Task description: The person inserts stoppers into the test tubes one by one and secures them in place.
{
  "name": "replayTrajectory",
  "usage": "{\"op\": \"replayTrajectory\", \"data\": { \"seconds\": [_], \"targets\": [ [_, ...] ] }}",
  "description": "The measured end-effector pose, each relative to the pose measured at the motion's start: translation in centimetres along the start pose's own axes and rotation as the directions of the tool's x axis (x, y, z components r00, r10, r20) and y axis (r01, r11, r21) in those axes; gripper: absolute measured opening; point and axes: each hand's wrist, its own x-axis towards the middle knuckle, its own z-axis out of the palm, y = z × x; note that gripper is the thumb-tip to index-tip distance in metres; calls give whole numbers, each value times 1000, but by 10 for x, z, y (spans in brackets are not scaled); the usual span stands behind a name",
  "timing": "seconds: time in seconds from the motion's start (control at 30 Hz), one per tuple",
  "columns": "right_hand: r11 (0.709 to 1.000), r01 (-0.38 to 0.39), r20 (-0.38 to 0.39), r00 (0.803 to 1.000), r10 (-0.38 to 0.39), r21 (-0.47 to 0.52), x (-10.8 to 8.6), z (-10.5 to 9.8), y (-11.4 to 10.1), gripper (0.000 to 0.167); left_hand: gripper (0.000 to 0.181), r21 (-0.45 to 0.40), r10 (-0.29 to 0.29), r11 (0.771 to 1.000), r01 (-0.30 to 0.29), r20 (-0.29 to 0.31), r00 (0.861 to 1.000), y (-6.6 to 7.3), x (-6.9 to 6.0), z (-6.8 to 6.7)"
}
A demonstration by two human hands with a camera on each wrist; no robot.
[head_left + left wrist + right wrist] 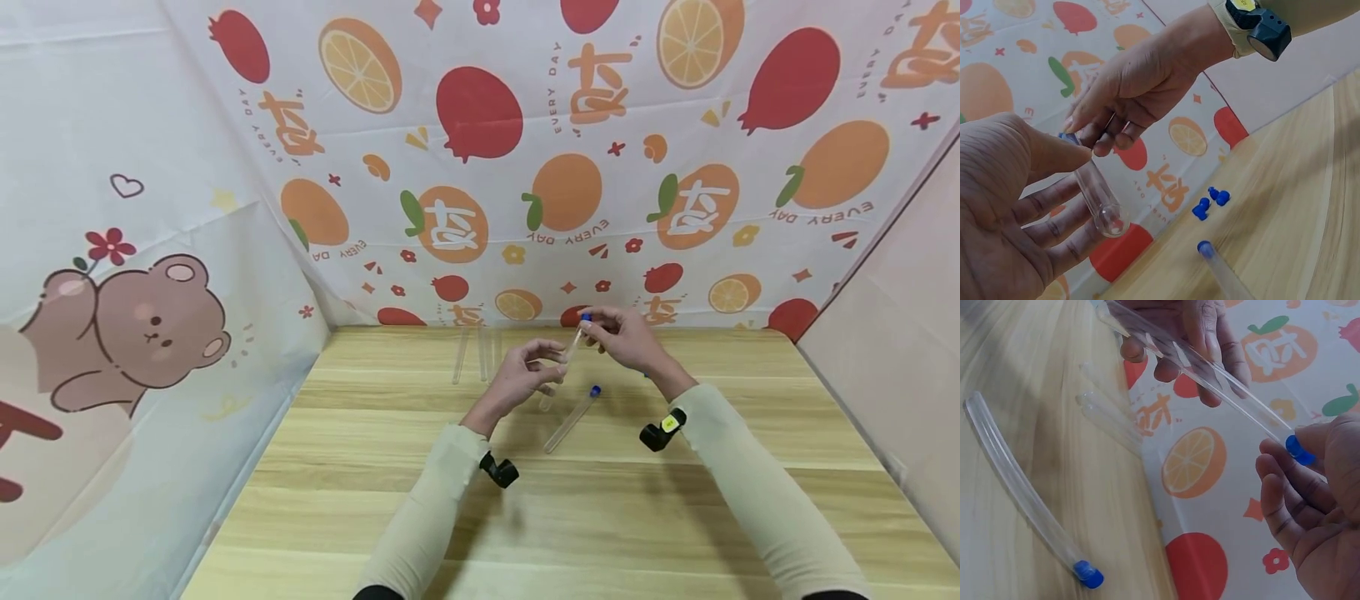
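A clear test tube (1210,378) is held tilted above the table, its rounded bottom toward the left hand (527,375). That hand pinches the tube between thumb and fingers. At the tube's upper end, the right hand (628,340) pinches a blue cap (1299,450) with thumb and forefinger. The cap sits at the tube's mouth; how far in it goes is hard to tell. Below the hands, a second test tube (572,423) with a blue cap on its end lies on the wooden tabletop.
Several clear tubes (461,357) lie at the back of the table, left of the hands. Several loose blue caps (1211,203) lie together on the right. A fruit-print cloth (566,192) hangs along the table's back edge. Pale sheets (900,333) flank the table.
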Motion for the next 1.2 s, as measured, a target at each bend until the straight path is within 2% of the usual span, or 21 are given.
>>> {"op": "replayTrajectory", "data": {
  "seconds": [0.27, 0.53, 0.7, 0.87, 1.0, 1.2],
  "targets": [
    [999, -51, 39, 998, 52, -10, 1, 12, 8, 35, 36, 65, -11, 998, 12, -17, 1000, -11, 2, -7],
    [995, -83, 23, 996, 82, 46, 4, 20, 22, 27, 33, 121, -3, 993, 6, -22, 1000, -18, 3, -8],
    [994, -105, 34, 994, 104, 13, 3, 22, 30, 23, 33, 150, -3, 989, 8, -30, 1000, -26, 4, -7],
    [993, -113, 25, 993, 114, -43, -1, 26, 34, 25, 30, 167, -42, 985, 50, -51, 998, -34, 2, -6],
    [988, -120, 28, 992, 123, -98, -5, 30, 38, 29, 27, 218, -42, 975, 54, -59, 997, -40, 0, -7],
    [980, -158, 65, 984, 167, -123, -7, 34, 44, 34, 24, 266, -37, 962, 55, -73, 997, -50, 0, -8]
  ]
}}
